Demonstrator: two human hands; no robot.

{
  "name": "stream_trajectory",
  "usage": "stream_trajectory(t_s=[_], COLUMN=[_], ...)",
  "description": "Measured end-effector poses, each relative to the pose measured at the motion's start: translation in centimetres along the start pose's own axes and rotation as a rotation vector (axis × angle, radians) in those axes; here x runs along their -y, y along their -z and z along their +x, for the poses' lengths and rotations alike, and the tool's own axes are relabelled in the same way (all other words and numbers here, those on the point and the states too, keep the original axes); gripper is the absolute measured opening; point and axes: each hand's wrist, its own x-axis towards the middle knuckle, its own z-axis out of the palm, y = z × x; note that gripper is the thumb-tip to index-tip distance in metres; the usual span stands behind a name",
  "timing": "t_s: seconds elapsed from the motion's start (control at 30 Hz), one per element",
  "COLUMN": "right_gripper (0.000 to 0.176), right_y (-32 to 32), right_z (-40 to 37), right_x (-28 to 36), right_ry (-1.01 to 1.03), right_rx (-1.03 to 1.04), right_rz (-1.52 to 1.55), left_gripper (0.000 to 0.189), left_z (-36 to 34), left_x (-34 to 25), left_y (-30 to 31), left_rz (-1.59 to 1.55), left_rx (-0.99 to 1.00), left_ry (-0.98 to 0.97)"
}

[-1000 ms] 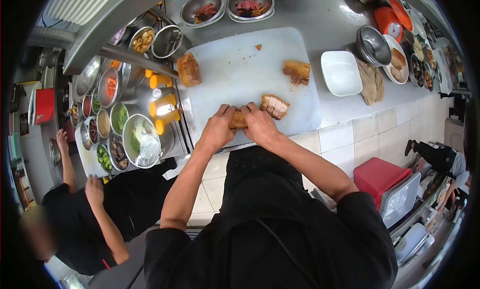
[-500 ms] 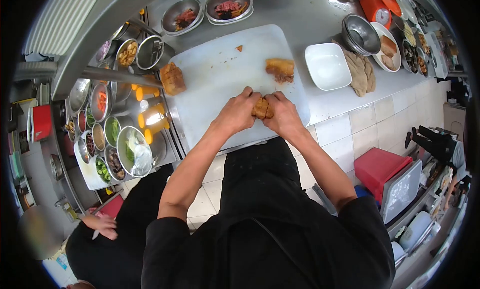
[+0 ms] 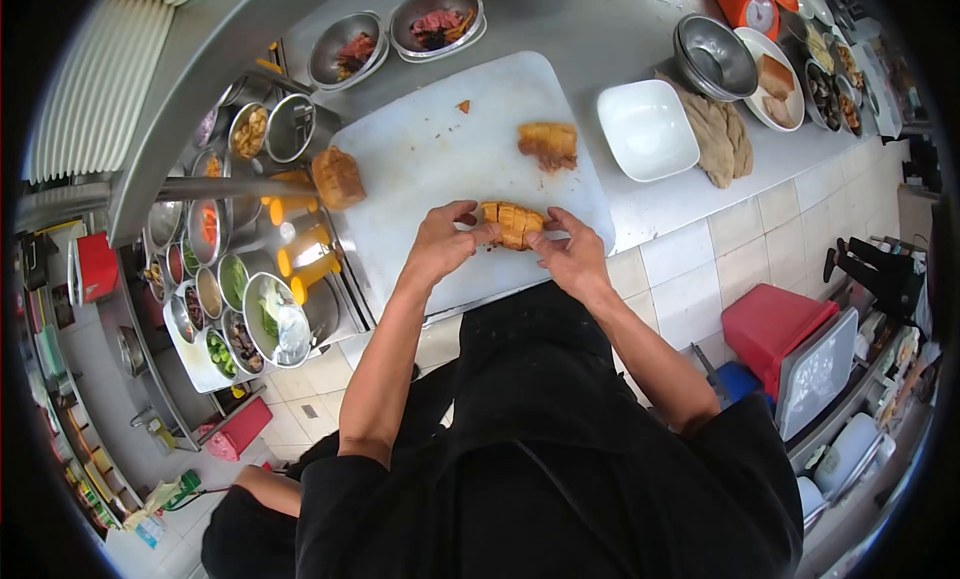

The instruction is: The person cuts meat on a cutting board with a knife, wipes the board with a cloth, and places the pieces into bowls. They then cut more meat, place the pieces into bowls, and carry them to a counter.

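A browned block of pork belly (image 3: 512,225), with cuts dividing it into slices, lies near the close edge of the white cutting board (image 3: 420,169). My left hand (image 3: 445,247) holds its left end with thumb and fingers. At the right end, the fingers of my right hand (image 3: 572,254) press against the meat. Another browned piece of pork (image 3: 548,145) rests at the board's right side, with crumbs below it. A larger browned chunk (image 3: 338,177) sits on the left edge. One small scrap (image 3: 463,107) lies toward the back.
Right of the board stand a white square bowl (image 3: 648,131), a beige cloth (image 3: 722,144) and stacked metal bowls (image 3: 715,57). Metal bowls of meat (image 3: 350,54) sit behind. Ingredient bowls and yellow-capped bottles (image 3: 305,249) crowd the left. A co-worker's arm (image 3: 268,491) shows at lower left.
My hands have moved apart and slightly left, uncovering the pork between them, whose slices now show. The co-worker at lower left has shifted toward the bottom of the view.
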Motion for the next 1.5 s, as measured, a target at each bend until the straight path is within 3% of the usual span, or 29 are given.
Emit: stream_trajectory(t_s=[0.07,0.4,0.5,0.57,0.9,0.97,1.23,1.4,1.5], right_gripper=[0.056,0.054,0.056,0.056,0.054,0.054,0.053,0.054,0.061], right_y=[-0.1,-0.8,-0.5,-0.5,1.0,1.5,5.4,6.2,6.5], right_z=[0.2,1.0,1.2,1.5,1.6,1.6,5.6,7.7,7.8], right_x=[0.1,-0.8,-0.3,-0.6,0.6,0.8,4.9,5.6,5.4], right_ry=[-0.025,-0.065,-0.066,-0.065,0.011,0.017,0.191,0.117,0.102], right_rx=[0.021,0.018,0.054,0.074,0.077,0.063,-0.050,-0.019,-0.067], right_rz=[-0.004,0.139,0.098,0.089,0.064,0.101,0.046,-0.018,-0.028], left_gripper=[0.055,0.046,0.049,0.063,0.064,0.065,0.068,0.076,0.085], left_z=[0.0,0.1,0.6,1.1,1.3,1.9,6.2,7.7,7.9], left_x=[-0.5,-1.2,-1.2,-1.0,-0.6,0.0,-5.2,-6.4,-6.6], left_y=[0.2,0.4,0.6,0.7,-0.4,-0.7,-1.0,-1.6,-1.4], left_rz=[-0.155,-0.449,-0.394,-0.342,-0.351,-0.296,-0.344,-0.452,-0.356], left_rx=[0.142,0.237,0.252,0.309,0.226,0.188,0.131,0.150,0.174], left_ry=[0.085,0.149,0.148,0.166,0.107,-0.004,-0.170,-0.037,0.029])
